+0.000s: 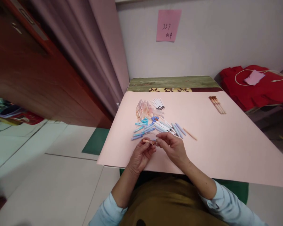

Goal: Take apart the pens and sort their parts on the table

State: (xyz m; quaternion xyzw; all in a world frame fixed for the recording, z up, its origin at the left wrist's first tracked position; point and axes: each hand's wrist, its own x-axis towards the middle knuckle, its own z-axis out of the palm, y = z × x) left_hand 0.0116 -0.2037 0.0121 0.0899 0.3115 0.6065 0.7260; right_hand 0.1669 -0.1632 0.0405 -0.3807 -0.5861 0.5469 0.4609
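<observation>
My left hand (140, 157) grips a short peach-coloured pen part (148, 142) between thumb and fingers, its brownish end facing right. Close to that end, the fingers of my right hand (174, 148) are pinched together; what they hold, if anything, is too small to make out. Just beyond my hands lie blue pen parts (143, 130), white refills with dark tips (163, 126) and several pale blue barrels (178, 129). A single peach barrel (190, 133) rests to the right of them.
Farther back on the pink-covered table (217, 147) are clear pen parts (145, 110) and a fan of white refills (158, 103). Several peach pens with brown tops (217, 104) lie at the right. Red cloth (257, 89) sits beyond the table's right edge, a curtain (103, 47) at left.
</observation>
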